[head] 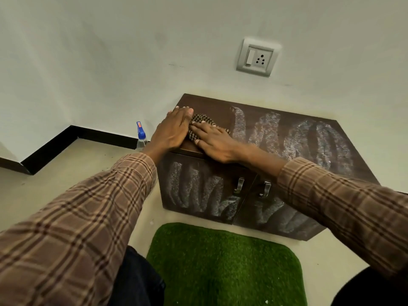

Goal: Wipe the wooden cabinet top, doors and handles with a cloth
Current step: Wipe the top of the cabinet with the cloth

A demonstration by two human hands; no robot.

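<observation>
Now I see both hands flat, fingers spread, left hand (174, 129) and right hand (215, 141) pressing the checked cloth (199, 124) onto the wooden cabinet top (276, 129) at its left end, beside the spray bottle (140, 138)

Even, soft indoor light, no hard shadows; faint shade under the hands on the cabinet top (287, 120). Slight greenish cast on the wall (110, 51). Strong wide-angle bowing at edges, skirting (66, 138) bent. Sleeves near the lens soft, centre reasonably sharp, no glare
</observation>
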